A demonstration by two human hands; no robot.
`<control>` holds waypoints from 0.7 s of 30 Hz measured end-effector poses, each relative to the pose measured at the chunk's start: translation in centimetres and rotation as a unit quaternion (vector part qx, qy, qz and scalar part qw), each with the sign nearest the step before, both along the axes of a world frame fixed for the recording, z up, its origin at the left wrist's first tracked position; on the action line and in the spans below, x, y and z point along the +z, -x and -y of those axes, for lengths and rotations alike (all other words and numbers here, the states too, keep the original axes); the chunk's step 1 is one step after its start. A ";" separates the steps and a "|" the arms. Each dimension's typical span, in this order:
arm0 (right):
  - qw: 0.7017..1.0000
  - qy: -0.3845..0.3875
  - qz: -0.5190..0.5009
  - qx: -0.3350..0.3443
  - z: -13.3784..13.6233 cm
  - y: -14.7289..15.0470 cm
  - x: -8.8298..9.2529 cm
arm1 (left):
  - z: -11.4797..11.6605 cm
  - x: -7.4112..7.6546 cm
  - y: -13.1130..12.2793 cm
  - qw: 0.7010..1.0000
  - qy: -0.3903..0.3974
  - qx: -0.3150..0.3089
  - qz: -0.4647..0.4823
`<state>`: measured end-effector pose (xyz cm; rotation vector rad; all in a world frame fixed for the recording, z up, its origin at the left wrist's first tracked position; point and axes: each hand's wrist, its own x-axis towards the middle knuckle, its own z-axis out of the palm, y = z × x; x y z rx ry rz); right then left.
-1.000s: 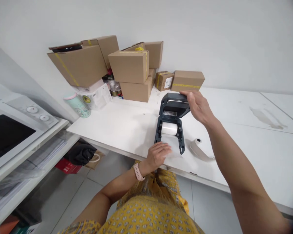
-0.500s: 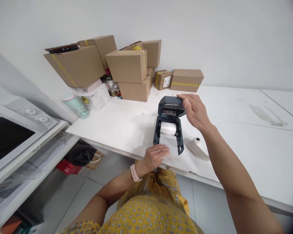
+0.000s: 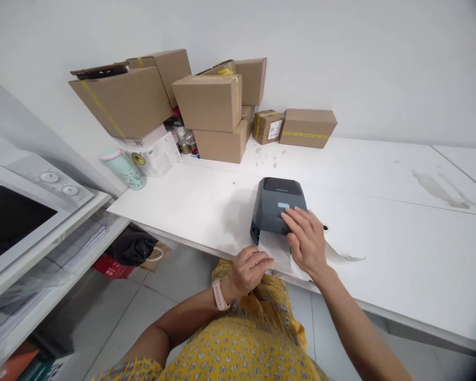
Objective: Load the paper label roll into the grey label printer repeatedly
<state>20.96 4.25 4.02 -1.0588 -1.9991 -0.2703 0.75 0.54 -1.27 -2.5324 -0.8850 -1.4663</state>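
A dark blue-grey label printer (image 3: 277,211) stands on the white table near its front edge, its lid down over the roll. From its front a white paper strip (image 3: 273,250) comes out toward the table edge. My left hand (image 3: 249,269) holds the strip's end, thumb and fingers closed on it. Pressing on the lid's front right part, my right hand (image 3: 306,241) lies with its fingers stretched out and slightly apart. Beyond that hand, a white object with a black round spot (image 3: 326,228) is mostly hidden.
Cardboard boxes (image 3: 208,106) are stacked at the back left, with two smaller ones (image 3: 307,129) along the wall. A mint-green tumbler (image 3: 124,169) stands at the table's left end. Further left is a white microwave (image 3: 31,201) on a shelf. A wet-looking smear (image 3: 442,189) marks the table.
My right hand has swung the printer lid down over the paper roll and now presses on its top. My left hand stays at the strip, its fingers now more curled.
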 end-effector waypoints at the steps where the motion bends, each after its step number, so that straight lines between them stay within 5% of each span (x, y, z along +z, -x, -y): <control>1: 1.000 0.005 0.005 -0.007 0.7 0.2 -1.1 | 0.2 -0.3 -0.1 1.000 -0.011 0.015 0.007; 7: 0.997 0.042 -0.065 -0.014 2.5 1.3 -5.0 | 0.0 -1.1 -0.2 0.999 -0.032 0.025 0.035; 12: 0.991 0.036 -0.128 -0.001 2.7 1.8 -5.9 | -2.2 1.0 0.2 0.991 0.079 0.021 0.106; 16: 0.978 0.050 -0.200 -0.014 1.8 1.6 -4.1 | -6.0 4.0 -0.9 0.943 0.192 0.105 0.251; 21: 0.964 0.124 -0.231 -0.045 -1.6 1.6 0.2 | -10.3 7.1 -3.5 0.981 0.115 0.019 0.158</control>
